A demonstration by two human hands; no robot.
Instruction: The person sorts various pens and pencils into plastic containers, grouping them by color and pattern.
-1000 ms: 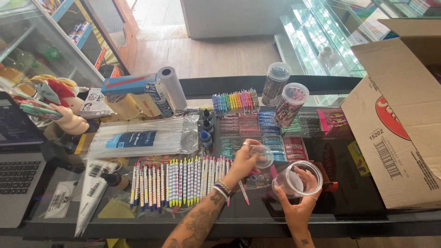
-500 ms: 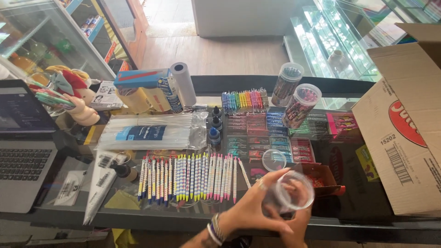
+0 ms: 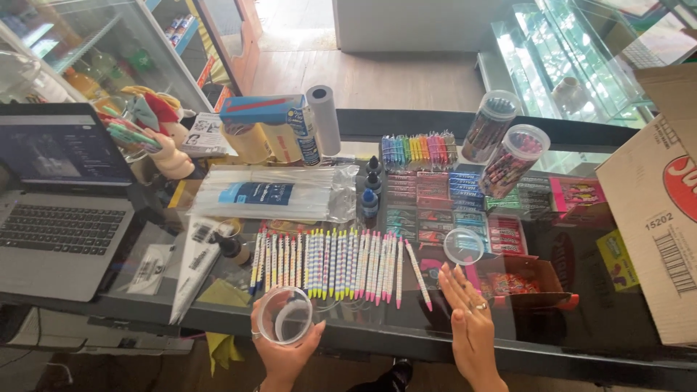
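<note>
My left hand grips a clear round plastic jar at the near edge of the glass counter, its open mouth facing me. Just beyond it lies a long row of pastel patterned pens side by side. My right hand is flat and empty with fingers spread, resting on the counter to the right of the pens. A clear round lid lies a little past its fingertips, apart from them.
An open laptop sits at left. A bag of white sticks, small ink bottles, two tall tubs of pens, a rack of markers and a large cardboard box crowd the counter.
The jar has passed from my right hand to my left and moved left along the near edge. My right hand is now empty; the lid lies on the counter.
</note>
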